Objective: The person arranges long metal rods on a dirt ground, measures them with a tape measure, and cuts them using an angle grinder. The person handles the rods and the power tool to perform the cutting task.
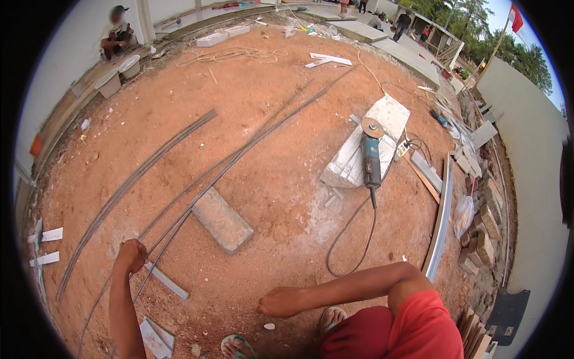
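My left hand (131,256) is closed around a long thin steel rod (197,197) at the lower left. Two more rods lie beside it, running from near my hand toward the far middle of the reddish ground. They cross over the end of a rectangular concrete block (222,221). Just right of my left hand a short grey strip (167,281) lies on the soil. My right hand (280,302) hangs in front of my knees with its fingers curled in, and nothing shows in it.
An angle grinder (371,158) rests on a white sack (353,158), its cord looping toward me. More bent rods (131,173) lie at left. A metal channel (441,221) and stacked bricks (481,236) line the right wall. A seated person (115,35) is at far left.
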`<state>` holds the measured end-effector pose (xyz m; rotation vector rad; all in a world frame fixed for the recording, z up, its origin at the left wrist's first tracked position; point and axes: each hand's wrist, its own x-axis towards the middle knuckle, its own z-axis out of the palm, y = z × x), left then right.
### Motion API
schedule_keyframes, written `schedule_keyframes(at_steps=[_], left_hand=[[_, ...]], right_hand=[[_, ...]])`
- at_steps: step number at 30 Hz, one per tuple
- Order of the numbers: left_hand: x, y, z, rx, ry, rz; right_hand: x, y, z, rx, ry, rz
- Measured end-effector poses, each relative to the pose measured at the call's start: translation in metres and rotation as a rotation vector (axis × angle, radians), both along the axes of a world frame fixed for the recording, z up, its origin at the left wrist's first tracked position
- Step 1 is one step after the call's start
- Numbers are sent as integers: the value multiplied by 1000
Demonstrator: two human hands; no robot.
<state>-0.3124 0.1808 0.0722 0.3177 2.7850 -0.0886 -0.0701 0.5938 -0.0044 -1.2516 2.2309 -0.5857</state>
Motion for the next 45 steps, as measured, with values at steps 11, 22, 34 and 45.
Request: schedule_keyframes(at_steps=[11, 22, 34, 45], left_hand=[[101, -260, -33, -638, 48, 522], [38, -39, -86, 521, 561, -12], [6, 38, -122, 551, 415, 138], [19, -18, -81, 532, 353, 250]], right_hand=[[7, -5, -3, 19, 5, 64], [1, -36, -10, 83, 4, 112], [13, -27, 20, 157, -113, 8], [-60, -15, 82, 164, 142, -322]])
